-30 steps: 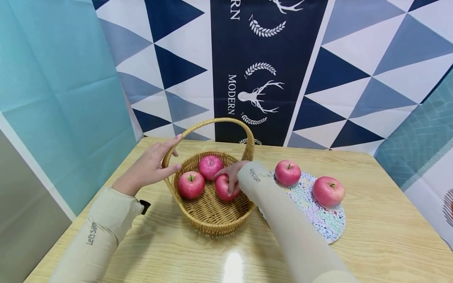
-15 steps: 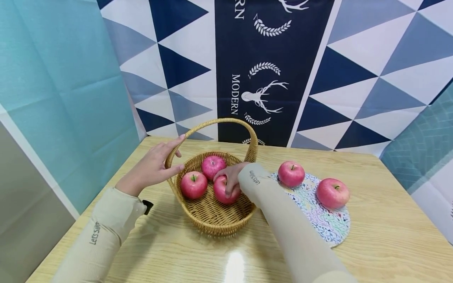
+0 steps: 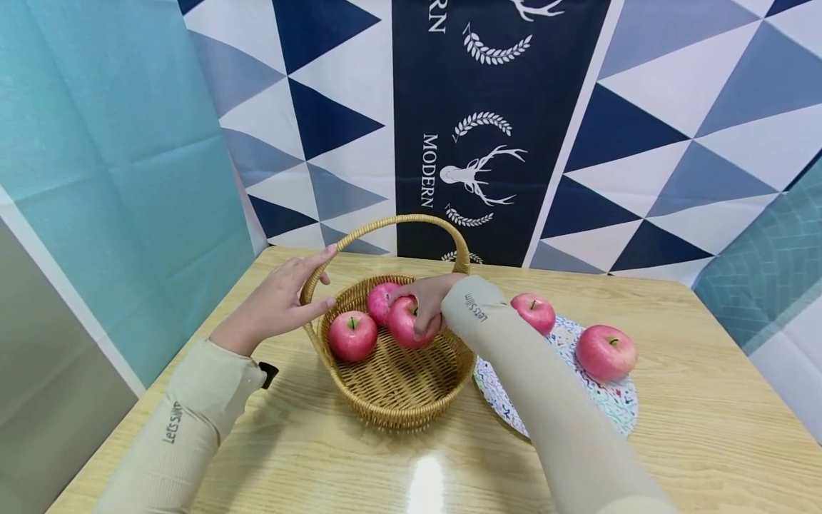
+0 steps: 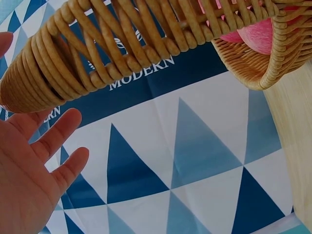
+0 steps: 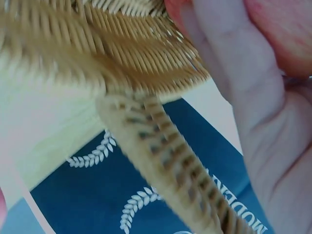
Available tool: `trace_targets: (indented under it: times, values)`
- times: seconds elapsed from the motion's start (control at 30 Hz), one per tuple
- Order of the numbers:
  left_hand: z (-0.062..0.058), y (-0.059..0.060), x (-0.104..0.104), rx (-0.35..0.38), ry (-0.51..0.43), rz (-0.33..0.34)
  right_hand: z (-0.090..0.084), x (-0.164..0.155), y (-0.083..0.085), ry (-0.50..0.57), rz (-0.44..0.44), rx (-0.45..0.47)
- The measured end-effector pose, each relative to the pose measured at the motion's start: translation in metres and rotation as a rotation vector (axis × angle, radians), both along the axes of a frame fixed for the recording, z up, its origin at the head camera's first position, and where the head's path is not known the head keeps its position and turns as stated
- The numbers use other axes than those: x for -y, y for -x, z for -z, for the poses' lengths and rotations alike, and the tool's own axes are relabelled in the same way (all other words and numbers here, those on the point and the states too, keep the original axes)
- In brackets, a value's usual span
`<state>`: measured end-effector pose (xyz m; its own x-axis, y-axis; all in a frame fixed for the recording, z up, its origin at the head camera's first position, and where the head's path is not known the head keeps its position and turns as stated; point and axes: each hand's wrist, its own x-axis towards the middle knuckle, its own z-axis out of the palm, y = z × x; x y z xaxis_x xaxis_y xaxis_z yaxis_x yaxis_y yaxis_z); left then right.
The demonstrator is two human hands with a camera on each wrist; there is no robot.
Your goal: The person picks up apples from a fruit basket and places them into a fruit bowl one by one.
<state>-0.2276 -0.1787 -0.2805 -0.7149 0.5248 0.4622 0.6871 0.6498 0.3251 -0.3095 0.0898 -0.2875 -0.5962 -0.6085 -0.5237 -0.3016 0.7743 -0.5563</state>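
Note:
A wicker basket with a tall arched handle stands on the wooden table. My left hand rests with straight fingers against the left side of the handle; the left wrist view shows its palm open. Inside the basket my right hand grips a red apple, held a little above the basket floor. The right wrist view shows its fingers curled round that apple. Two more apples lie in the basket, one at the left and one behind, partly hidden.
A round patterned mat lies right of the basket with two red apples on it, one near and one far, partly behind my right sleeve. Patterned cloth walls close in the back and both sides.
My right hand has raised its apple from the basket floor and moved it back toward the far apple. The left hand has stayed on the handle.

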Motion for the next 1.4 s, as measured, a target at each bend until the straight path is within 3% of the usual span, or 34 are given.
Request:
trace_targets:
  times: [0.27, 0.53, 0.7, 0.97, 1.13, 1.4]
  values:
    - [-0.002, -0.001, -0.002, 0.018, -0.007, -0.006, -0.011, -0.017, -0.001, -0.006, -0.116, -0.142]
    - [-0.003, -0.001, -0.002, 0.031, -0.019, -0.011, -0.018, -0.030, -0.006, 0.006, -0.057, -0.108]
    - [-0.003, 0.000, -0.003, 0.034, -0.022, -0.004, -0.020, -0.040, -0.011, -0.016, -0.064, -0.114]
    - [-0.001, 0.001, -0.003, 0.026, -0.042, 0.011, -0.013, -0.068, -0.020, 0.075, -0.152, -0.149]
    - [-0.001, 0.001, -0.004, 0.015, -0.045, 0.014, -0.009, -0.086, -0.021, 0.139, -0.101, -0.127]
    - [-0.001, -0.001, -0.003, 0.021, -0.050, 0.013, -0.008, -0.111, -0.024, 0.111, -0.063, -0.161]
